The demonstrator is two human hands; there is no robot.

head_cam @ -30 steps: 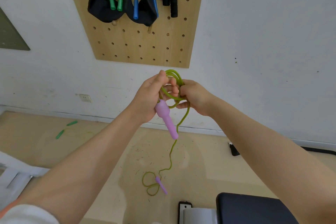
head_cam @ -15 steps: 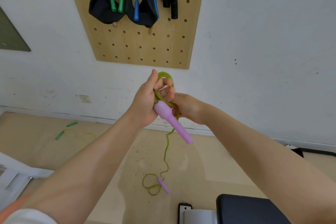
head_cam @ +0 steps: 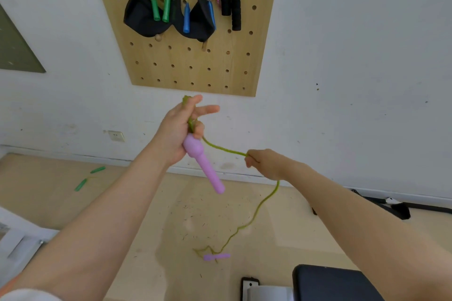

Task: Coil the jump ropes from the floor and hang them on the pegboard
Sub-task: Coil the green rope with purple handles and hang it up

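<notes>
Your left hand (head_cam: 179, 129) grips the gathered loops of the thin olive-green jump rope cord (head_cam: 265, 199) together with the bulbous top of its lilac plastic handle (head_cam: 203, 164), which hangs down and to the right below your fist; two fingers stick out straight, but the rest are curled round the bundle so the loops cannot slip apart. Your right hand (head_cam: 265, 162) pinches the cord well out to the right, drawing a fresh length taut so the next loop can be laid evenly. From there the cord trails down to the pale wooden floor (head_cam: 137, 203), where the second lilac handle (head_cam: 216, 256) lies, so a fair stretch is left to coil. Above your hands the light wooden pegboard (head_cam: 195, 61) already carries several ropes along its top rows; its lower rows of holes look bare, though pegs there are hard to make out. A green-handled rope (head_cam: 89, 177) lies on the floor far to your left, well apart.
</notes>
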